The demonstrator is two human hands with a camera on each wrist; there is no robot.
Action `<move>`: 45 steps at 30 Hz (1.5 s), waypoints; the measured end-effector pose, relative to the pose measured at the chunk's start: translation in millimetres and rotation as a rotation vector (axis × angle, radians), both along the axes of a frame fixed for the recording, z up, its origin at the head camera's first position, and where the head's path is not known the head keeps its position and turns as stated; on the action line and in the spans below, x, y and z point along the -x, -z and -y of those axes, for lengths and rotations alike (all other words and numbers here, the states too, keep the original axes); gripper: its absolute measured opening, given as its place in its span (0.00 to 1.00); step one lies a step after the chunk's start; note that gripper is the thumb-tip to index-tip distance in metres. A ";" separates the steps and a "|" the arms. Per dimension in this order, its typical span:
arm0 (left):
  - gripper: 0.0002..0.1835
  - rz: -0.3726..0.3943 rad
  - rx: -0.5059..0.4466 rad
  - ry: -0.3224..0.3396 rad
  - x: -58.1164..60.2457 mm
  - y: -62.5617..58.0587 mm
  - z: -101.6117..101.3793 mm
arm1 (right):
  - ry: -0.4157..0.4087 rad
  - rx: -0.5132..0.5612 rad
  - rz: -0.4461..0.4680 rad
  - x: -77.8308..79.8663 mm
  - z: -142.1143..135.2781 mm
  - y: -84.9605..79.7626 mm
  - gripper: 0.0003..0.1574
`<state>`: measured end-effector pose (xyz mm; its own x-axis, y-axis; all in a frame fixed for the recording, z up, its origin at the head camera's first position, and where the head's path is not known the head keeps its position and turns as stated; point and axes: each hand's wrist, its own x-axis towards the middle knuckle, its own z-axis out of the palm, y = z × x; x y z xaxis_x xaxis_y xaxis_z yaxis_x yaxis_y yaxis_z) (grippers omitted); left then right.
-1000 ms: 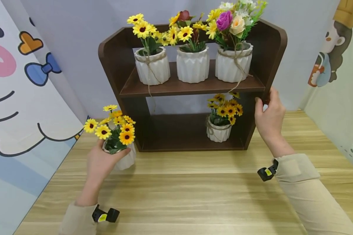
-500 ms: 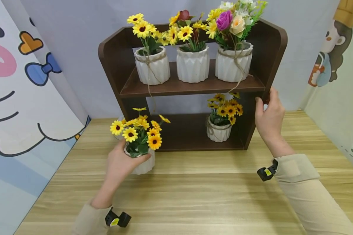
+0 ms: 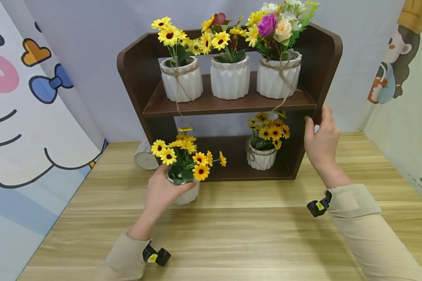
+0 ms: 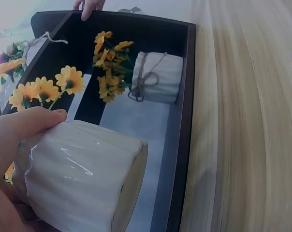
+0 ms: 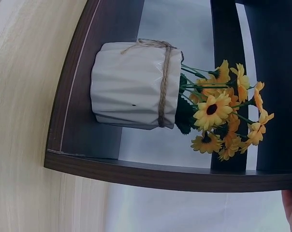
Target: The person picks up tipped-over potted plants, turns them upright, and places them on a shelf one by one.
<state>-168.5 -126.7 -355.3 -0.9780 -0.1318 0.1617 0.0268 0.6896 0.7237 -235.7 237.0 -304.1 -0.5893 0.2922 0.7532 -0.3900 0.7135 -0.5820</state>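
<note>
My left hand (image 3: 165, 191) grips a white ribbed flowerpot (image 4: 80, 169) by its upper rim, thumb on the near side. Yellow artificial sunflowers (image 3: 188, 156) rise from it. The pot is in front of the lower left part of a dark brown two-tier shelf (image 3: 228, 111); its base shows in the left wrist view, tilted toward the camera. My right hand (image 3: 322, 142) holds the shelf's right side panel, its fingers partly hidden behind the panel. A smaller potted sunflower (image 3: 261, 158) with twine round its rim stands at the right of the lower tier.
On the upper tier stand a left pot (image 3: 183, 80), a middle pot (image 3: 230, 78) and a right pot (image 3: 279, 76), all with flowers. A white pot (image 3: 145, 156) lies on its side on the wooden table (image 3: 239, 234), left of the shelf. Printed cloth walls flank the table.
My left hand has carried the potted sunflower rightward, from beside the shelf to in front of its lower tier. The pot lying behind has come into view. My right hand stays put.
</note>
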 end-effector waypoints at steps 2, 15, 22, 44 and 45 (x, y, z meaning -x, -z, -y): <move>0.41 -0.021 -0.006 0.018 2.1 0.7 -4.9 | 0.001 0.000 -0.003 -0.1 0.6 -0.3 0.19; 0.52 -0.039 -0.027 0.059 24.4 9.2 -35.4 | 0.007 -0.009 -0.010 2.0 0.4 1.5 0.19; 0.48 -0.078 -0.033 0.073 37.9 14.5 -47.5 | 0.006 -0.013 -0.023 2.3 0.3 1.5 0.19; 0.46 -0.109 -0.133 0.014 72.1 43.9 -79.9 | -0.004 -0.012 -0.006 0.9 1.0 1.4 0.20; 0.46 -0.115 -0.141 0.017 72.2 44.9 -81.1 | -0.005 -0.010 -0.005 0.5 0.9 1.4 0.20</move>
<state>-240.7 -45.6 -400.3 -0.9565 -0.1448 0.2532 0.1253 0.5801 0.8049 -236.2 236.0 -305.4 -0.5870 0.2817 0.7590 -0.3967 0.7171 -0.5730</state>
